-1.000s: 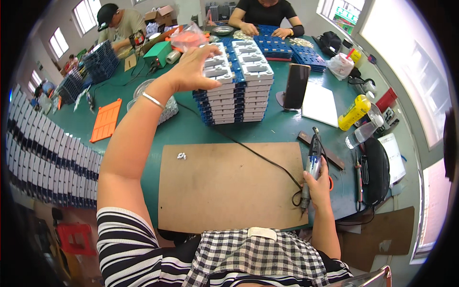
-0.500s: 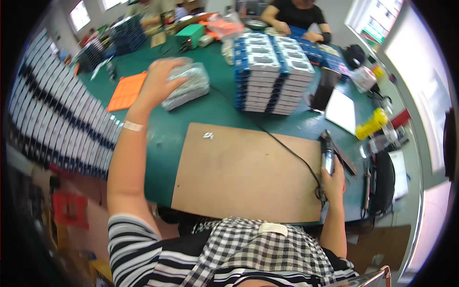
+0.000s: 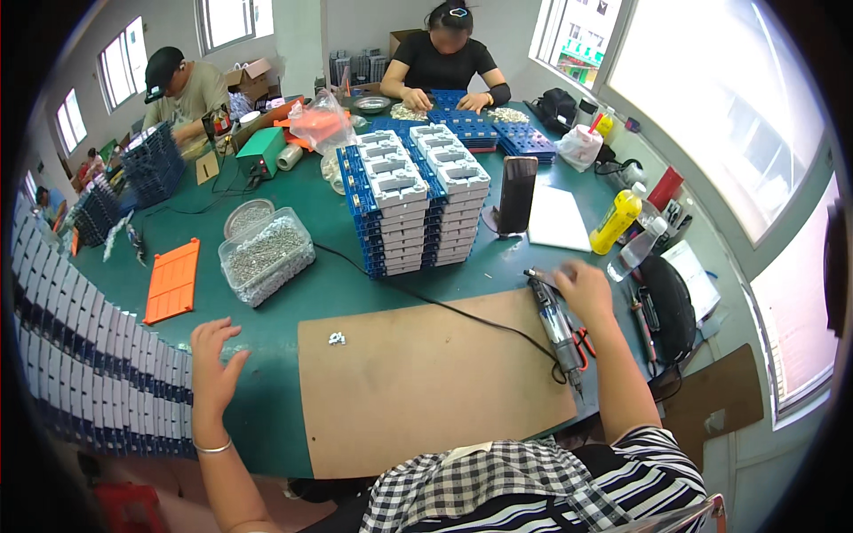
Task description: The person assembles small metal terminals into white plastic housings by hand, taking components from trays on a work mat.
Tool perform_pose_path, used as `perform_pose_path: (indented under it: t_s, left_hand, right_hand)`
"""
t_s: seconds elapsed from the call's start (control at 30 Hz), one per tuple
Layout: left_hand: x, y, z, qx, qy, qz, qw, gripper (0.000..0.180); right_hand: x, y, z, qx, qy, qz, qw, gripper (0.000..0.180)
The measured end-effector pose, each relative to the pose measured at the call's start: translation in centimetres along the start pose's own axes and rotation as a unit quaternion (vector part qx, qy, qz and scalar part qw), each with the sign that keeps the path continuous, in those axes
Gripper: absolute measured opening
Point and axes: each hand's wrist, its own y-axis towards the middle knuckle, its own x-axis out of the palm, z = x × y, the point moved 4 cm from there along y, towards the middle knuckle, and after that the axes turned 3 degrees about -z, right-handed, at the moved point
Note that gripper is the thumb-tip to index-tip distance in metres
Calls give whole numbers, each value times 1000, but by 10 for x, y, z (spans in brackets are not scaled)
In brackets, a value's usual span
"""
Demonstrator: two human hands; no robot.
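Note:
My left hand (image 3: pixel 213 369) hovers open, fingers spread, over the green table (image 3: pixel 293 306) at the near left. It is beside a long row of stacked blue-and-white trays (image 3: pixel 89 355) and holds nothing. My right hand (image 3: pixel 585 289) rests with loose fingers at the upper end of an electric screwdriver (image 3: pixel 557 327). The screwdriver lies flat along the right edge of a brown cardboard mat (image 3: pixel 426 382), and its black cord runs off to the left. A few small screws (image 3: pixel 336 338) lie on the mat's upper left corner.
A clear box of screws (image 3: pixel 267 253) and an orange tray (image 3: pixel 171 280) sit at left. Two stacks of blue trays with white parts (image 3: pixel 413 200) stand in the middle. A dark phone (image 3: pixel 517 194), white sheet (image 3: pixel 560 218) and yellow bottle (image 3: pixel 616 222) are at right. Two people work at the far side.
My left hand has come back from the box of screws to the near left edge. My right hand has laid the upright screwdriver down on the mat's edge.

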Motion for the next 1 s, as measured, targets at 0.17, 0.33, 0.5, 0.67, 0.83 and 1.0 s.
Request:
perform_pose_path:
  t_s: [0.17,0.33,0.5,0.67,0.83,1.0]
  left_hand:
    - [16,1,-7,-28,-84,31,996,29]
    - [32,4,-14,-23,-74,5,997,26]
    - [20,7,-31,-49,-79,18,996,22]
    - [16,34,-36,-5,-58,58,997,21]
    - [32,70,-68,-236,-164,118,950,33]
    - [52,100,-109,-290,-33,119,949,42]
  right_hand:
    - [45,124,-33,34,269,113,956,109]
    - [87,176,-39,81,376,157,910,89]
    - [88,184,-30,67,357,198,911,74]
    - [83,175,-41,49,421,167,890,69]
    - [75,176,-34,61,424,120,896,78]
    - [37,140,-51,-28,345,329,879,91]
